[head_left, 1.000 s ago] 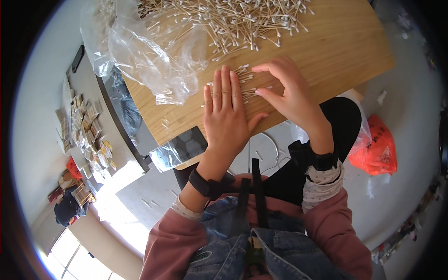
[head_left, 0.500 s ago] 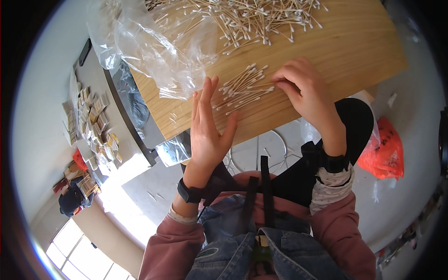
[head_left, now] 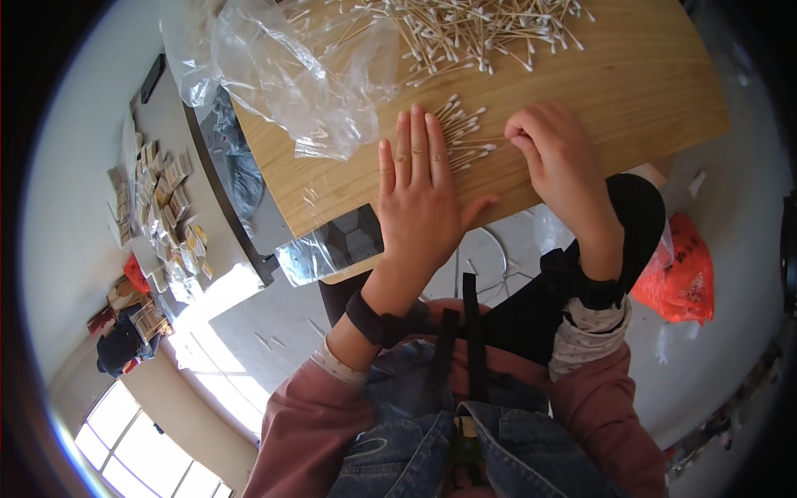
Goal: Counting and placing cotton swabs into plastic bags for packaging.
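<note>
Left hand (head_left: 419,199) partly covers cotton swabs (head_left: 463,129) jutting out rightward.

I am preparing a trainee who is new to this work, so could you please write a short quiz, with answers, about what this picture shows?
1. Multiple choice: what does the left hand partly cover?
A. the red bag
B. the small group of cotton swabs
C. the window

2. True or false: the large pile of cotton swabs lies farther from the person than the small group of cotton swabs.

3. Short answer: how are the thumb and fingers of the right hand held?

Key:
1. B
2. True
3. Pinched together, seemingly on the end of one swab
</note>
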Tool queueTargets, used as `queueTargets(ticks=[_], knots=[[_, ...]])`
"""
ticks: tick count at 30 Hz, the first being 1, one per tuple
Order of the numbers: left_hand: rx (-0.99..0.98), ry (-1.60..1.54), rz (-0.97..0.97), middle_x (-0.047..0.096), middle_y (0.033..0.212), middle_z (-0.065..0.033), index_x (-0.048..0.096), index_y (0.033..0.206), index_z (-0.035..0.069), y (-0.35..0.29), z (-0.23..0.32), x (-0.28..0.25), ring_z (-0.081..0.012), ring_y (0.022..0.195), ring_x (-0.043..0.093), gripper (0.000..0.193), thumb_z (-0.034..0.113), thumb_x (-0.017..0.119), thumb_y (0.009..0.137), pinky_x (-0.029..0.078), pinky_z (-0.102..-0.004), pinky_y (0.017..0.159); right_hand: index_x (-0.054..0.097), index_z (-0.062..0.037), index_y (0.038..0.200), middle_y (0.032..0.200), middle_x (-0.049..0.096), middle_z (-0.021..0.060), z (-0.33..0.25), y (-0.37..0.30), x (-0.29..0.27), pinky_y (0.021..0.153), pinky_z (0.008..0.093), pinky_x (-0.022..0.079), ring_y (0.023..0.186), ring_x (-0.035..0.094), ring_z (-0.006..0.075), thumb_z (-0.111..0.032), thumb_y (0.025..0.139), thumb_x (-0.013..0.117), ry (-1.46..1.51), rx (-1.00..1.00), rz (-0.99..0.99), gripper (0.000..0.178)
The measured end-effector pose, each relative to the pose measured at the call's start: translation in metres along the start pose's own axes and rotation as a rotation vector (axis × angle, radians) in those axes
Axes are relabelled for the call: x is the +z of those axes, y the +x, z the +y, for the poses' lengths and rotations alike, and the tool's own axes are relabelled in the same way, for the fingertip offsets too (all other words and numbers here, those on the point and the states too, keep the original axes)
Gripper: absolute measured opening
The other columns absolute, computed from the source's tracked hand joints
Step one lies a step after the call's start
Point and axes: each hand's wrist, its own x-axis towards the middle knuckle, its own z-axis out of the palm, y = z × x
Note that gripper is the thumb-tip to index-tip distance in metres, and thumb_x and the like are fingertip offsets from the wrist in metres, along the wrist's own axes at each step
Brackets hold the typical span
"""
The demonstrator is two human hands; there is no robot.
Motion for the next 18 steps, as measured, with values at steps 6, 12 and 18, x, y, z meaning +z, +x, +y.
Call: queueTargets(ticks=[6,12,18], knots=[[0.017,0.06,0.015,0.03,0.163,-0.0257,0.027,0.155,-0.012,0.003,-0.008,0.002,-0.0366,0.155,0.025,0.122,0.078,0.06,0.078,0.021,-0.0512,0.124,0.056,-0.0012,0.092,0.087,0.057,0.0125,0.011,-0.008,-0.027,0.077,0.0392,0.046,0.086,0.057,0.0322,0.001,0.09,0.064,0.053,0.066,0.022,0.009],[0.076,-0.013,-0.007,0.029,0.163,-0.0279,0.021,0.156,-0.013,0.015,-0.016,-0.008,-0.0383,0.154,0.024,0.132,0.078,0.067,0.072,0.02,-0.0523,0.124,0.057,-0.0023,0.09,0.087,0.06,0.01,-0.004,-0.016,-0.011,0.076,0.0397,0.047,0.086,0.058,0.0318,0.002,0.086,0.066,0.063,-0.031,-0.127,0.01],[0.108,-0.078,-0.081,0.029,0.163,-0.027,0.023,0.156,-0.01,0.008,-0.019,-0.015,-0.0388,0.154,0.024,0.129,0.073,0.073,0.072,0.023,-0.0543,0.123,0.058,-0.006,0.088,0.081,0.06,0.0072,-0.018,0.003,0.024,0.074,0.0407,0.049,0.086,0.059,0.0301,0.005,0.078,0.066,0.1,-0.087,0.029,0.017]])
